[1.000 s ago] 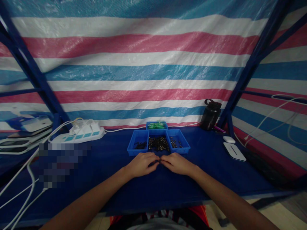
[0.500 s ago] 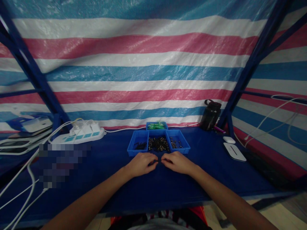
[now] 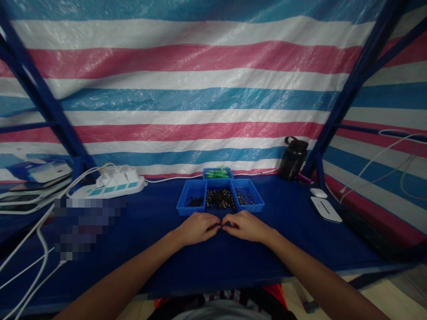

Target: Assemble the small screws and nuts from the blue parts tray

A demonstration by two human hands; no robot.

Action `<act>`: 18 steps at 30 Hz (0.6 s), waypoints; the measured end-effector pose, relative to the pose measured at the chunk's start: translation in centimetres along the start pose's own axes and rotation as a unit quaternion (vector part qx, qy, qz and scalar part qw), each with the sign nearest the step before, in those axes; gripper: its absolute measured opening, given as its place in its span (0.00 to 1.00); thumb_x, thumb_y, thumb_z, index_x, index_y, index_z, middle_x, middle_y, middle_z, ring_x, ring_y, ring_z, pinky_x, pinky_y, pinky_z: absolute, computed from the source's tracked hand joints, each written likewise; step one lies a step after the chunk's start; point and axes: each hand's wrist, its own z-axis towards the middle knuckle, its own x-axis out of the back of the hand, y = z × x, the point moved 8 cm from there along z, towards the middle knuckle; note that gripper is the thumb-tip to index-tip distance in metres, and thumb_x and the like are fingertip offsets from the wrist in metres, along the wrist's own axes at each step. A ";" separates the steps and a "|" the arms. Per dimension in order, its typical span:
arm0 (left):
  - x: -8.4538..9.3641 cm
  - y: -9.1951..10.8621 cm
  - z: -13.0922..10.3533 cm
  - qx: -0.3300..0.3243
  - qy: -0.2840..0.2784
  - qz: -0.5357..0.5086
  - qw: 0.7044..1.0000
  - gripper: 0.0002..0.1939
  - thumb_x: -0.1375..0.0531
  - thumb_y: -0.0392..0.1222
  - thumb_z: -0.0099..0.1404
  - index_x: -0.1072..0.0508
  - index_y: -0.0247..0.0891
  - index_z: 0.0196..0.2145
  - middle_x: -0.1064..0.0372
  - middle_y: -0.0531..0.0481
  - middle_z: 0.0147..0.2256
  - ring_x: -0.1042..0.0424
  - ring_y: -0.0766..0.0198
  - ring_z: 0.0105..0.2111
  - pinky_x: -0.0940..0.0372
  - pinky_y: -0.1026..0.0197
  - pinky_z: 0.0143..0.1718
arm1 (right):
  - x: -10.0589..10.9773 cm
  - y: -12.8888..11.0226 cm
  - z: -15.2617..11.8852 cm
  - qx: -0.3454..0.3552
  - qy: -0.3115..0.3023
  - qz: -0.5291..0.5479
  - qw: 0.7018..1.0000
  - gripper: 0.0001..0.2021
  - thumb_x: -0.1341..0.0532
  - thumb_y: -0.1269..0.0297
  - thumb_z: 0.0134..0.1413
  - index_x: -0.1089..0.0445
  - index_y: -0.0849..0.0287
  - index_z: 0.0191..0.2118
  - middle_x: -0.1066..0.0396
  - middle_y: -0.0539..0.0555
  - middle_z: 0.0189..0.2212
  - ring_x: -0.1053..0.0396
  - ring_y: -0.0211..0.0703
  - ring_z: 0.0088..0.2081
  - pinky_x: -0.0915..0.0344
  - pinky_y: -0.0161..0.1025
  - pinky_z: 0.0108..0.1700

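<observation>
My left hand [image 3: 199, 228] and my right hand [image 3: 245, 226] meet fingertip to fingertip just in front of the blue bins. Both are closed in a pinch; whatever sits between the fingers is too small or hidden to make out. Behind them, the middle bin holds a heap of small black and metallic parts [image 3: 220, 198]. Dark thin pieces [image 3: 195, 202] lie in the left blue bin [image 3: 182, 209]. A few small metal pieces [image 3: 243, 196] are scattered in the right blue bin [image 3: 256, 208]. Green items [image 3: 218, 173] fill a small bin at the back.
A white power strip [image 3: 110, 190] with plugs and cables stands at the left. Farther left are stacked devices [image 3: 30, 195]. At the right are a dark bottle [image 3: 292, 159], a white case [image 3: 318, 193] and a flat white device [image 3: 326, 210]. A striped sheet [image 3: 207, 102] hangs behind the blue table [image 3: 213, 266].
My right hand has shifted slightly left, so its fingertips now meet those of my left hand. The left hand stays nearly still. The view has tilted a little.
</observation>
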 end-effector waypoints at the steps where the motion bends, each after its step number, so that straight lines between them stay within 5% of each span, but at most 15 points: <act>1: 0.0 0.0 0.0 -0.002 0.000 0.001 1.000 0.08 0.49 0.39 0.69 0.31 0.37 0.36 0.29 0.51 0.33 0.29 0.64 0.33 0.40 0.66 0.33 | 0.0 0.0 0.0 -0.001 -0.003 -0.002 1.000 0.10 0.45 0.61 0.61 0.30 0.57 0.42 0.27 0.48 0.25 0.32 0.36 0.26 0.46 0.31 0.29; 18: 0.2 0.2 0.0 0.001 0.005 -0.008 1.000 0.07 0.48 0.39 0.68 0.31 0.38 0.38 0.29 0.52 0.33 0.29 0.64 0.33 0.40 0.66 0.33 | 0.5 0.2 0.0 -0.011 0.022 0.003 1.000 0.08 0.46 0.65 0.60 0.29 0.58 0.38 0.29 0.48 0.24 0.33 0.35 0.25 0.48 0.31 0.28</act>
